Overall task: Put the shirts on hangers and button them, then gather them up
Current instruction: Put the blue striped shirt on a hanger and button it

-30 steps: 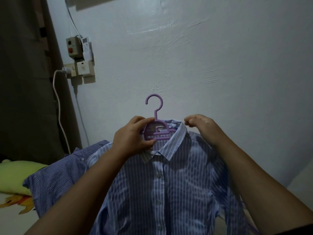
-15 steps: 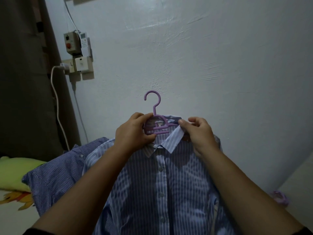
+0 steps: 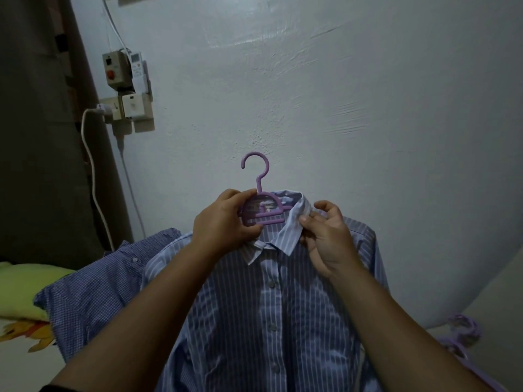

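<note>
A blue-and-white striped shirt [image 3: 271, 321] hangs on a purple plastic hanger [image 3: 261, 205], held up in front of the wall. My left hand [image 3: 223, 222] grips the hanger's middle together with the left side of the collar. My right hand [image 3: 325, 236] pinches the right collar flap between thumb and fingers. The shirt's front is closed, with several buttons showing down the placket. A second shirt, blue checked [image 3: 93, 292], lies behind on the left.
Spare purple hangers [image 3: 464, 335] lie at the lower right. A green pillow [image 3: 25, 290] sits at the left. Wall sockets, a switch box [image 3: 116, 69] and a white cable [image 3: 90, 171] hang at the upper left beside a dark curtain.
My right hand moved from the shirt's right shoulder inward to the collar and pinched the right flap. The hanger with the shirt stayed in my left hand.
</note>
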`<state>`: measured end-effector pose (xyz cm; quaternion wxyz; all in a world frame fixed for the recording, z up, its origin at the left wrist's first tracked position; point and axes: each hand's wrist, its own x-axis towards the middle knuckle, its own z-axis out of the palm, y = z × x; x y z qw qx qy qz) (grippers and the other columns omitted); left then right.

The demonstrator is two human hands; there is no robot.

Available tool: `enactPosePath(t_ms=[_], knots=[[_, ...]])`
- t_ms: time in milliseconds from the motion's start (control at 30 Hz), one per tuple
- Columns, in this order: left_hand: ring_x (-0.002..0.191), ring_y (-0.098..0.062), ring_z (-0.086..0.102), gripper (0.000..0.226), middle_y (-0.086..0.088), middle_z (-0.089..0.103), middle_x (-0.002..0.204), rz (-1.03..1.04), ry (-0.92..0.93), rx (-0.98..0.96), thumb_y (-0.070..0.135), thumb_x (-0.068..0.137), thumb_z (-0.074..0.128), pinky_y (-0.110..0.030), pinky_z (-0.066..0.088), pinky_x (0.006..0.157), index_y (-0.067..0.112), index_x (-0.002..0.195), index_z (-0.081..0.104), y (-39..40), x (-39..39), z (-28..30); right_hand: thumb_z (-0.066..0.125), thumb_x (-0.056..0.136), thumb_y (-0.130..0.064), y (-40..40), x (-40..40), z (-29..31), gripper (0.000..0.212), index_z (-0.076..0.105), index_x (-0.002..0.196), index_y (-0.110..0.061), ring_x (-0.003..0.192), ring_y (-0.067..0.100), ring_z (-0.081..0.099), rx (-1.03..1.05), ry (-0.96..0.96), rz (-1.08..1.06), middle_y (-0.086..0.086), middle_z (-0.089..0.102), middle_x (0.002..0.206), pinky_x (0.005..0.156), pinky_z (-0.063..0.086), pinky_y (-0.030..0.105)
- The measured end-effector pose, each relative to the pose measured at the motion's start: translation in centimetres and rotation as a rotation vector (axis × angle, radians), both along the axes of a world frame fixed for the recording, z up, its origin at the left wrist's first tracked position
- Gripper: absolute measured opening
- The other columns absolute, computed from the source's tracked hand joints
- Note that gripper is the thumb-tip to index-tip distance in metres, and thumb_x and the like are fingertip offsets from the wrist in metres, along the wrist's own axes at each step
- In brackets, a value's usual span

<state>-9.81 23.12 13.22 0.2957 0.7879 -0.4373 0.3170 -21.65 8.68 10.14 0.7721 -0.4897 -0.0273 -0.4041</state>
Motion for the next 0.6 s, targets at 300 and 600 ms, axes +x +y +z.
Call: enactPosePath(t_ms=[300,600], knots=[[0.095,-0.009,0.058,0.071,0.009,0.057,0.116,-0.084,0.035,-0.029,0.034,0.071,0.080,-0.032,0.053,0.080,0.032,0.135,0.051,-0.2,-0.3,-0.1,0.026,0.083,0.016,-1.5,0.7,-1.6,0.062,0.073,0.071,-0.021,0.074,0.018,0.058,0.218,-0.093,0.250,-0.001,0.067,0.072,0.070,0.047,0.030],[0.095,-0.010,0.059,0.072,0.011,0.056,0.117,-0.117,0.018,0.008,0.035,0.072,0.079,-0.035,0.055,0.080,0.031,0.137,0.048,-0.7,-0.4,-1.1,0.043,0.094,-0.004,-3.1,0.3,-1.3,0.039,0.070,0.106,-0.030,0.073,0.015,0.059,0.225,-0.009,0.220,-0.002,0.074,0.093,0.054,0.042,0.023]])
